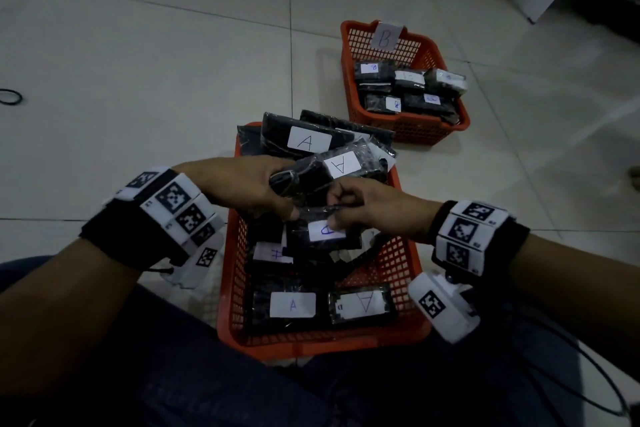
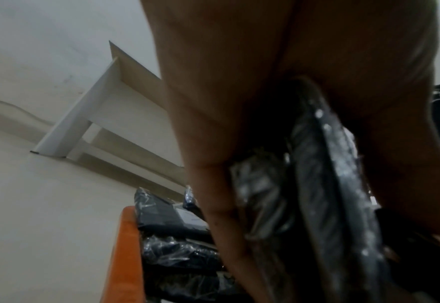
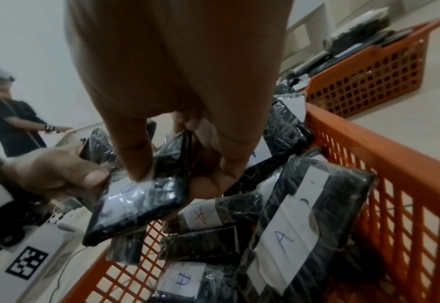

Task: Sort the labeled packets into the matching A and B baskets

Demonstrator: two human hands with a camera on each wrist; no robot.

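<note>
Packets [image 1: 304, 140] marked A heap the near orange basket [image 1: 230, 291]; B ones fill the far-right basket [image 1: 408, 130]. Above the near one, our right hand [image 1: 372, 210] fingers pinch a packet [image 1: 323, 232]; our left hand [image 1: 247, 187] clamps another [image 1: 301, 180].

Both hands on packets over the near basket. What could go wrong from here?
1. The right hand only pinches the held packet at its top edge, thumb over the label; slick wrap could slip.
2. That label is half hidden, so the letter may be misread.
3. The left hand grips several packets at once; one could drop back into the near basket unsorted.
</note>
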